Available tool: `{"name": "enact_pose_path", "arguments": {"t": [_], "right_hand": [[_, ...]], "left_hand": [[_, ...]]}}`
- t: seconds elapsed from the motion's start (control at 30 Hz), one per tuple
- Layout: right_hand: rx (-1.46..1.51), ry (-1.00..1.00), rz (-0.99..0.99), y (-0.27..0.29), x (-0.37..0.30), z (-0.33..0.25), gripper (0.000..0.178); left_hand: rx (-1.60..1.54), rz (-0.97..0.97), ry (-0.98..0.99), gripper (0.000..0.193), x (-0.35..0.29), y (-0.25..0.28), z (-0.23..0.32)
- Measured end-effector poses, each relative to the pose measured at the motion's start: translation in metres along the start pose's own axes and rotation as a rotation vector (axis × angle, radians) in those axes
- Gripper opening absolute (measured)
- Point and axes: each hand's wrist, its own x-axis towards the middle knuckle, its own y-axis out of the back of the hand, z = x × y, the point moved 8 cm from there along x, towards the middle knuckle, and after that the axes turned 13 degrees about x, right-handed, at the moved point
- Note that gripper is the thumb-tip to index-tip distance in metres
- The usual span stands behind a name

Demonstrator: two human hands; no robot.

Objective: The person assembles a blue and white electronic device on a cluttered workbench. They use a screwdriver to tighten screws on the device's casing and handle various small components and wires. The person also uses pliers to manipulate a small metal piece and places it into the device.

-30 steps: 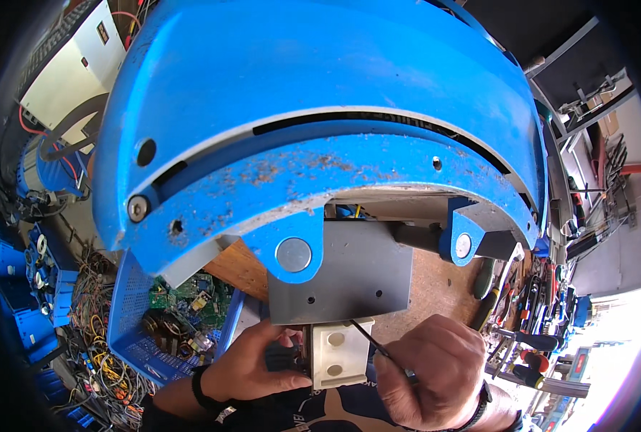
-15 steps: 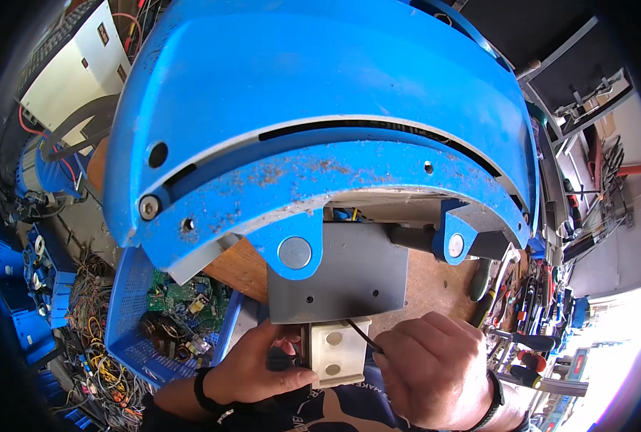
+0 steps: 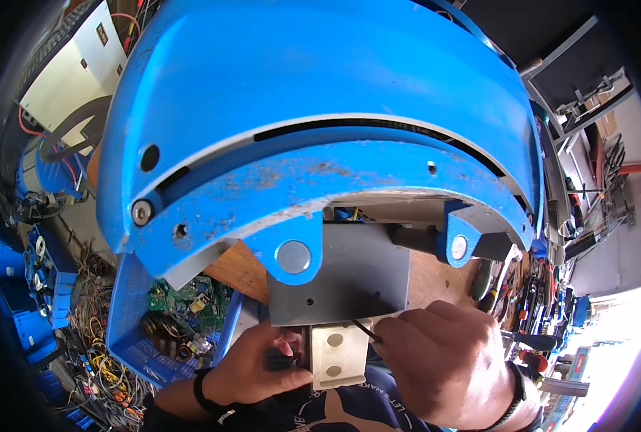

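Note:
A big blue rounded machine housing (image 3: 320,129) with chipped paint fills most of the view. A grey metal plate (image 3: 349,277) hangs under its front edge, between two blue lugs. Below the plate sits a cream plastic block (image 3: 338,355) with two round recesses. My left hand (image 3: 263,363) grips the block's left side and a dark part beside it. My right hand (image 3: 446,360) is closed around a thin dark tool (image 3: 367,331) whose tip points at the plate's lower edge, just above the block.
A blue plastic basket (image 3: 137,338) with green circuit boards and coiled parts stands at lower left, with tangled wires around it. A wooden surface (image 3: 241,270) shows under the housing. Hand tools lie at the right (image 3: 529,302). A beige cabinet (image 3: 61,79) stands at upper left.
The view has shifted, so the housing sits further right and lower in the frame. My right hand has moved up and left, closer to the plate; the left hand keeps its hold on the block.

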Motion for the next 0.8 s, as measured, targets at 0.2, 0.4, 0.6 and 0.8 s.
{"name": "enact_pose_path", "arguments": {"t": [0.2,0.4,0.6,0.8], "right_hand": [[-0.068,0.05,-0.047,-0.018,-0.007,0.002,0.014],[-0.171,0.054,0.139,-0.012,-0.015,0.005,0.011],[-0.123,0.098,0.292,-0.015,-0.02,0.008,0.008],[-0.144,0.123,0.157,-0.014,-0.021,0.001,0.007]], "left_hand": [[0.656,0.599,-0.304,0.038,-0.031,0.044,0.058],[1.104,0.433,-0.549,0.039,0.001,0.009,0.149],[1.085,0.323,-0.551,0.02,0.029,-0.004,0.159],[1.087,0.329,-0.624,0.014,0.029,-0.01,0.162]]}}
